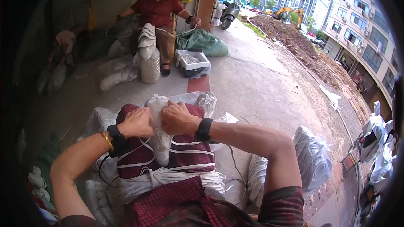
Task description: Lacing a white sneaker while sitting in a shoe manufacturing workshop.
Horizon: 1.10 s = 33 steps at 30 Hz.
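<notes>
A white shoe [161, 145] lies lengthwise across my lap on a dark red checked cloth [136, 159]. My left hand [138, 122] is closed at the shoe's left side, fingers curled in and pinching a white shoelace [145, 145]. Over the right side of the shoe's upper, my right hand [179, 118] is bent and closed on the lace too; the fingertips are mostly hidden. Lace lengths trail from beneath both hands over the cloth. A thick bundle of white laces [172, 178], knotted on the left, stretches across my lap.
Stacked white shoes in clear plastic [311, 159] stand to my right; more white shoes [101, 120] are at my left. Across the floor, a seated person [158, 12] holds a lace beside a stack of shoes [149, 59]. A box [193, 63] and green sack [204, 42] lie near them.
</notes>
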Each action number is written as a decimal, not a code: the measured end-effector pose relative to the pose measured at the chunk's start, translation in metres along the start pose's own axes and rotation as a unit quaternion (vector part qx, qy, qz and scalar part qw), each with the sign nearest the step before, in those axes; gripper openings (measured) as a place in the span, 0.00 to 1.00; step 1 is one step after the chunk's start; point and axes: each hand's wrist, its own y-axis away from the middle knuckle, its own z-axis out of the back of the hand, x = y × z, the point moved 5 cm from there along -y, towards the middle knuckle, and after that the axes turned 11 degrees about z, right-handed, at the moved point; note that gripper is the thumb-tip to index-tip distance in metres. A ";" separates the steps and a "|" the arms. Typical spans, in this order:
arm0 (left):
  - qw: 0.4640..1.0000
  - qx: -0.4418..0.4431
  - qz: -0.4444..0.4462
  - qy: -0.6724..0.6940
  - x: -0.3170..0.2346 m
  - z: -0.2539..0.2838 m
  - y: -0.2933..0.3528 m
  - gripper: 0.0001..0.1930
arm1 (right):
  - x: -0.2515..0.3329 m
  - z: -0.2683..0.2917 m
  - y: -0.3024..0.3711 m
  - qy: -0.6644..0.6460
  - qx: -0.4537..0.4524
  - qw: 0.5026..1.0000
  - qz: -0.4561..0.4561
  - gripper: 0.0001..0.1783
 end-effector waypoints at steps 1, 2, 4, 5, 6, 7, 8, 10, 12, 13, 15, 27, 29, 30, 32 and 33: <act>0.999 -0.031 -0.008 0.036 0.004 -0.004 -0.002 0.15 | -0.002 0.000 0.002 -0.008 -0.017 1.000 -0.011 0.10; 0.999 -0.015 -0.004 0.029 -0.001 -0.004 -0.002 0.15 | -0.002 0.003 0.003 -0.007 0.017 1.000 -0.023 0.10; 0.999 -0.023 -0.013 0.047 -0.005 -0.006 -0.004 0.15 | -0.004 0.007 0.004 -0.001 0.022 0.999 -0.029 0.10; 0.996 -0.042 -0.029 0.069 0.000 -0.010 -0.006 0.15 | -0.004 0.005 0.007 0.001 -0.008 1.000 -0.028 0.09; 0.993 -0.052 -0.026 0.104 0.006 -0.014 -0.006 0.14 | -0.003 0.002 0.007 0.003 -0.034 0.999 -0.022 0.09; 0.993 -0.056 -0.028 0.102 0.009 -0.018 -0.009 0.14 | -0.006 0.000 0.008 0.006 -0.038 0.999 -0.021 0.09; 0.990 -0.065 -0.057 0.110 0.007 -0.019 -0.010 0.13 | -0.015 -0.001 0.010 -0.081 -0.059 0.995 -0.029 0.12; 0.982 -0.076 -0.126 0.118 0.007 -0.018 -0.006 0.11 | -0.024 0.016 0.011 -0.366 -0.072 0.924 -0.085 0.14; 0.974 -0.085 -0.132 0.164 0.008 -0.015 0.000 0.09 | -0.017 0.036 0.023 -0.216 -0.127 0.967 0.052 0.14; 0.964 -0.086 -0.140 0.208 0.005 -0.012 0.006 0.08 | -0.015 0.033 0.027 -0.215 -0.114 0.968 0.055 0.20; 0.941 -0.127 -0.224 0.220 -0.018 -0.003 0.032 0.07 | -0.007 0.035 0.028 -0.311 -0.098 0.944 0.040 0.22; 0.860 0.058 -0.067 0.503 -0.024 -0.031 0.011 0.10 | -0.013 0.018 0.014 -0.543 -0.201 0.815 0.010 0.14; 0.815 0.051 -0.052 0.575 -0.016 -0.035 0.009 0.09 | -0.009 0.018 0.015 -0.541 -0.212 0.814 0.014 0.14; 0.741 0.047 -0.046 0.668 -0.003 -0.027 0.008 0.10 | -0.008 0.022 0.018 -0.542 -0.230 0.808 0.016 0.13; 0.643 0.013 -0.028 0.765 0.023 -0.012 0.006 0.11 | -0.008 0.026 0.023 -0.471 -0.214 0.854 0.052 0.11; 0.628 -0.017 -0.017 0.778 0.031 -0.006 0.007 0.12 | -0.004 0.023 0.021 -0.361 -0.205 0.907 0.072 0.14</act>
